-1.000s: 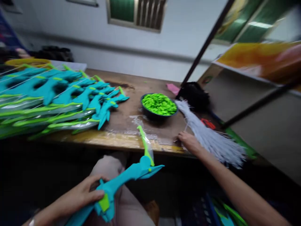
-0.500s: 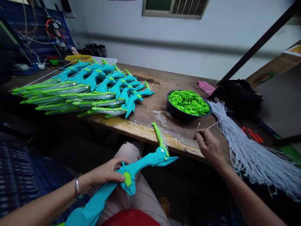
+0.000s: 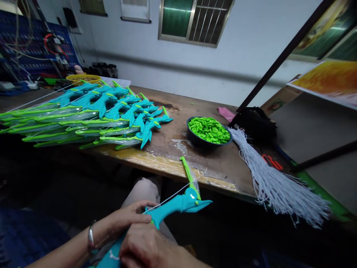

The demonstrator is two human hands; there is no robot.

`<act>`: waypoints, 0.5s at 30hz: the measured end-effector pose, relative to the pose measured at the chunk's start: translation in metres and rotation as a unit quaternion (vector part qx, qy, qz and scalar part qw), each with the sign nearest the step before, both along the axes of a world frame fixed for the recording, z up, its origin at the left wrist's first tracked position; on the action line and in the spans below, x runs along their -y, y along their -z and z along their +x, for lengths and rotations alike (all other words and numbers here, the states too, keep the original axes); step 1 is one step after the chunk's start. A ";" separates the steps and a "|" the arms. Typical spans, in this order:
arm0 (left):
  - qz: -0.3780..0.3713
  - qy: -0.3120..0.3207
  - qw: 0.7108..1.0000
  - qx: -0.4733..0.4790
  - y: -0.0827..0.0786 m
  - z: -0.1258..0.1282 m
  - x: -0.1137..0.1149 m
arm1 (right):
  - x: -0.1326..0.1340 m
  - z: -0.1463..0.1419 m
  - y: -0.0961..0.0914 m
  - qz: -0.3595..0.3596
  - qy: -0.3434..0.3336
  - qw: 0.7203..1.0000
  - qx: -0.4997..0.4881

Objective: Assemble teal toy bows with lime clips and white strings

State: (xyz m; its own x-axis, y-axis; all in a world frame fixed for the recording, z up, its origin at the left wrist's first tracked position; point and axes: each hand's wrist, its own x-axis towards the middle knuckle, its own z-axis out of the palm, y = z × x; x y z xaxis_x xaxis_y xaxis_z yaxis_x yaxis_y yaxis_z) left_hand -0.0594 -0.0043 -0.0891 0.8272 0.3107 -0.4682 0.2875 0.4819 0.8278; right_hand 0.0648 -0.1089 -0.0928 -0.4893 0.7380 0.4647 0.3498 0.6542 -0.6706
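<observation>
A teal toy bow [image 3: 164, 206] with a lime-green limb [image 3: 186, 168] lies slanted across my lap, its lower end cut off by the frame. My left hand [image 3: 129, 219] is wrapped round its middle. My right hand [image 3: 150, 243] is closed over the bow's body, just below the left hand, and hides the green piece there. A thin white string [image 3: 178, 191] runs along the bow from the left fingers and sticks out past the green limb. Its knotted end [image 3: 113, 255] shows by the right fingers; the grip itself is hidden.
Several similar teal and green bows [image 3: 111, 111] are stacked at the table's left. A dark bowl [image 3: 205, 144] holds small green pieces. Right of it lie a bundle of white strings [image 3: 267, 182], orange-handled scissors [image 3: 272, 162] and a black bag [image 3: 252, 124]. The table edge [image 3: 167, 165] is taped.
My right hand has come from beside the string bundle, with a string, down to the bow's body. The string now lies along the bow. The view has tilted up and turned right.
</observation>
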 end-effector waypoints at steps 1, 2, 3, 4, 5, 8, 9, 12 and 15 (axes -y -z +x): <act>0.013 -0.001 1.000 -0.009 0.001 0.001 0.000 | 0.003 -0.001 0.003 -0.026 0.003 1.000 0.004; 0.032 -0.005 0.999 -0.017 0.003 0.001 0.000 | 0.006 0.000 0.002 -0.049 0.007 0.999 0.000; 0.054 -0.010 0.998 -0.024 0.004 0.000 0.000 | 0.010 0.003 0.000 -0.065 0.013 0.998 -0.012; 0.077 -0.017 0.996 -0.031 0.005 -0.001 0.000 | 0.013 0.008 -0.005 -0.075 0.022 0.996 -0.030; 0.100 -0.024 0.994 -0.035 0.007 -0.003 0.000 | 0.016 0.015 -0.011 -0.079 0.039 0.995 -0.050; 0.158 -0.019 0.986 -0.051 0.012 -0.013 0.002 | 0.023 0.050 -0.028 -0.090 0.199 0.973 -0.072; 0.173 -0.007 0.983 -0.059 0.014 -0.016 0.003 | 0.025 0.067 -0.031 -0.096 0.282 0.952 -0.065; 0.215 0.023 0.972 -0.092 0.014 -0.024 0.007 | 0.023 0.122 -0.028 -0.116 0.499 0.858 -0.039; 0.240 0.047 0.963 -0.111 0.008 -0.027 0.011 | 0.012 0.170 -0.011 -0.152 0.600 0.785 -0.037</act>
State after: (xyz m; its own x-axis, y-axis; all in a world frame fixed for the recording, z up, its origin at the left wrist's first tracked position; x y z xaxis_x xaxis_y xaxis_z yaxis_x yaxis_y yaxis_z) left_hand -0.0864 -0.0154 -0.0974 0.7588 0.4635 -0.4576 0.5061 0.0226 0.8622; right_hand 0.2343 -0.1205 -0.0815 0.6626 0.7289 0.1720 0.5436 -0.3101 -0.7800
